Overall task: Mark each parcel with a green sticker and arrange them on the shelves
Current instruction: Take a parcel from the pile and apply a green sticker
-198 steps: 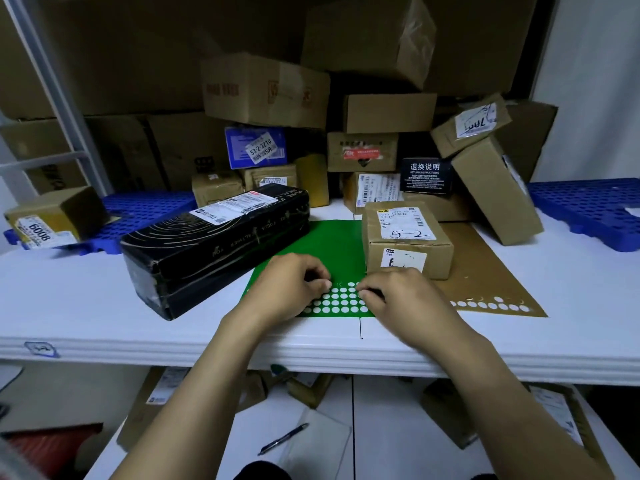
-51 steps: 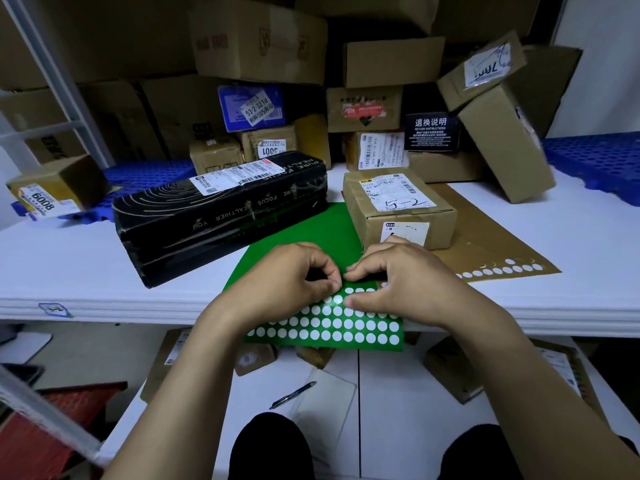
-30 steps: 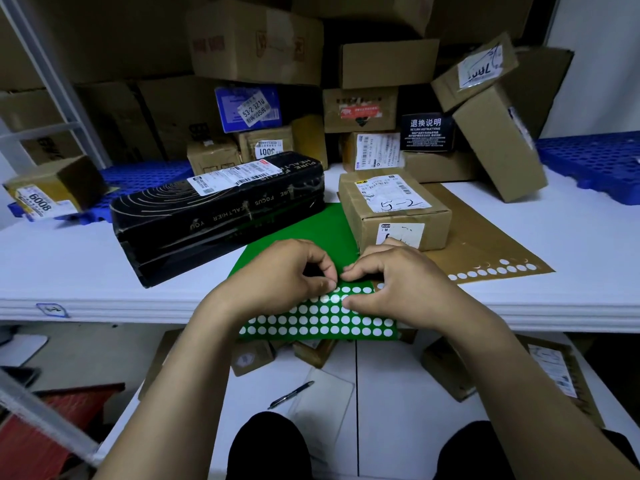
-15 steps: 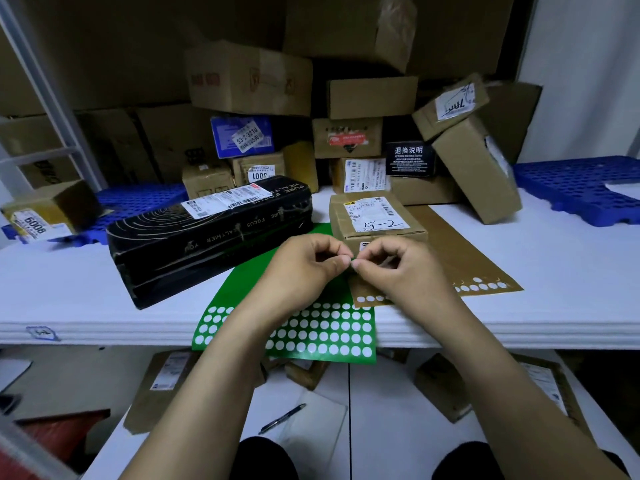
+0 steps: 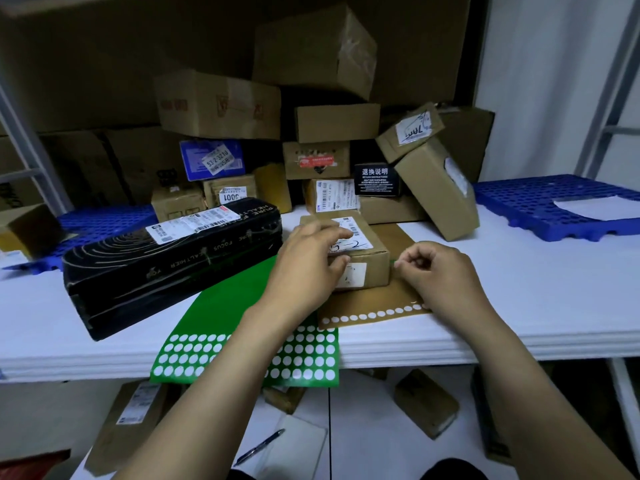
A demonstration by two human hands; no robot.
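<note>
A small cardboard parcel (image 5: 376, 263) with a white label marked "5-2" stands on the white shelf (image 5: 536, 289). My left hand (image 5: 304, 268) grips its left end, fingers over the top and thumb on the front face. My right hand (image 5: 436, 271) hovers just right of the parcel, with thumb and forefinger pinched on a small green sticker (image 5: 394, 262). The green sticker sheet (image 5: 225, 306) lies under my left forearm and overhangs the shelf's front edge, several rows of it showing peeled white circles.
A long black box (image 5: 166, 258) lies left of the parcel. A brown sticker sheet (image 5: 367, 303) lies under it. Stacked cardboard parcels (image 5: 332, 123) fill the back, one box (image 5: 433, 188) leaning. Blue pallets (image 5: 554, 202) flank them. Below, a pen (image 5: 259, 448) and boxes.
Both hands left the green sheet after peeling a sticker. My left hand moved up and took hold of the small parcel; my right hand carried the sticker to the parcel's right side.
</note>
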